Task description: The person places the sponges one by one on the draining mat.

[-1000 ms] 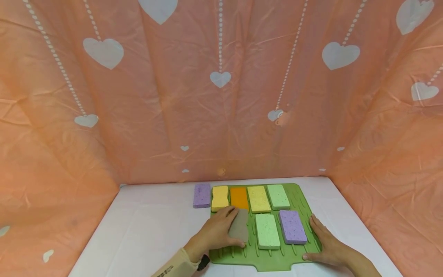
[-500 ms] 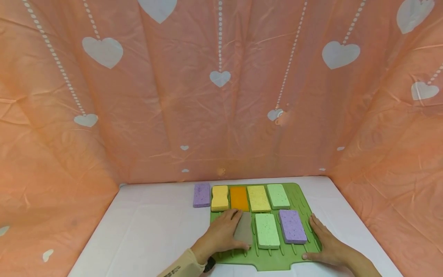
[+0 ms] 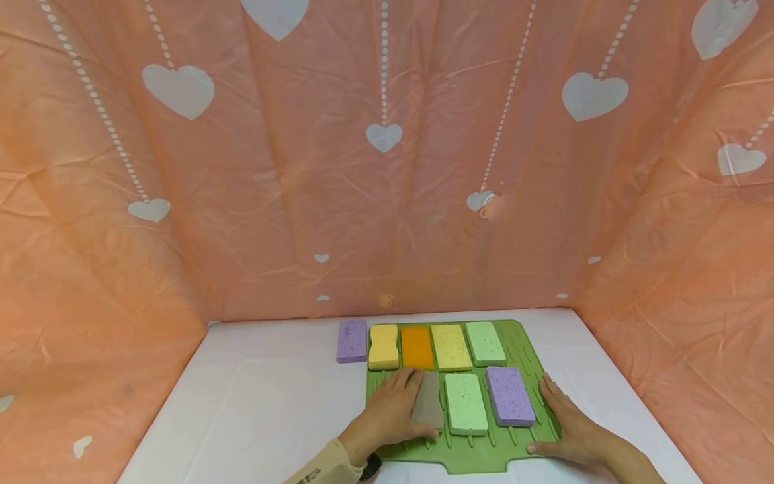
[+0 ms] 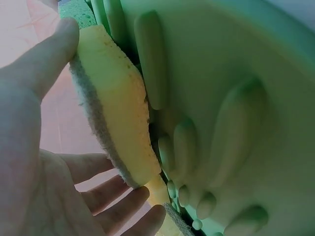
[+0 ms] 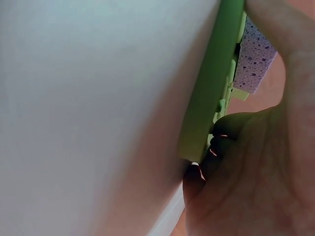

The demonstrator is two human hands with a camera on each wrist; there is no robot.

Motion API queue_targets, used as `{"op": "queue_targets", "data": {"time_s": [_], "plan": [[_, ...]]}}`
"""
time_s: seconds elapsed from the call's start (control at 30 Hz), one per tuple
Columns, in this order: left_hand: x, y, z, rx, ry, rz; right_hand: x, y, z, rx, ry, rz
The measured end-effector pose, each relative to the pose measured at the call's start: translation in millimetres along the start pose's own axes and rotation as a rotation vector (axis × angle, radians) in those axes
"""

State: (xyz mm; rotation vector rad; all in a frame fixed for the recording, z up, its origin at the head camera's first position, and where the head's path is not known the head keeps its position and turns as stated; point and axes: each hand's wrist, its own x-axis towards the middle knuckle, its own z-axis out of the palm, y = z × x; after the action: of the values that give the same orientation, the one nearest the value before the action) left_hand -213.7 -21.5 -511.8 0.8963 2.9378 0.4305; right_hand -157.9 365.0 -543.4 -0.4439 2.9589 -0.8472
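Note:
My left hand holds a sponge with a grey scouring face up, on the front left of the green ridged mat. In the left wrist view this sponge shows a yellow body under the grey layer, thumb at one end and fingers at the other. To its right lie a pale green sponge and a speckled purple sponge. My right hand rests against the mat's right edge, its fingers extended along it; in the right wrist view the mat edge lies beside the fingertips.
Along the mat's back stand a wavy yellow sponge, an orange one, a yellow one and a pale green one. Another purple sponge lies off the mat's left side. A peach curtain encloses the white table.
My left hand has slid the grey-faced sponge slightly to the right and nearer me, closer to the pale green sponge. My right hand stays at the mat's edge.

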Motion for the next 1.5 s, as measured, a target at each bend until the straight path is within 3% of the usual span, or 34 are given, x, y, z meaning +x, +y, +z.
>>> {"op": "queue_targets", "data": {"time_s": [0.2, 0.3, 0.67, 0.97, 1.13, 1.4, 1.5], "plan": [[-1.1, 0.3, 3.3, -0.01, -0.012, -0.007, -0.9, 0.7, 0.4, 0.025, -0.017, 0.013], [-2.6, 0.4, 3.7, -0.005, -0.008, 0.0, 0.5, -1.6, -1.5, -0.02, -0.032, 0.025], [-6.7, -6.5, -6.8, -0.052, 0.013, 0.011, 1.6, -3.1, -2.6, -0.042, -0.033, 0.033], [-8.6, -42.6, -24.3, -0.111, 0.099, 0.002, 2.9, -4.4, -4.0, -0.034, -0.049, 0.038], [-9.7, -64.5, -32.8, -0.161, 0.138, -0.028, 1.3, -3.3, -2.7, -0.002, -0.024, 0.016], [-8.1, -100.2, -47.2, -0.159, 0.215, -0.033, 1.6, -1.7, -0.4, -0.036, 0.025, -0.038], [-7.2, -114.2, -51.3, -0.182, 0.212, -0.059, 1.6, -1.8, -0.2, -0.032, 0.021, -0.036]]}}
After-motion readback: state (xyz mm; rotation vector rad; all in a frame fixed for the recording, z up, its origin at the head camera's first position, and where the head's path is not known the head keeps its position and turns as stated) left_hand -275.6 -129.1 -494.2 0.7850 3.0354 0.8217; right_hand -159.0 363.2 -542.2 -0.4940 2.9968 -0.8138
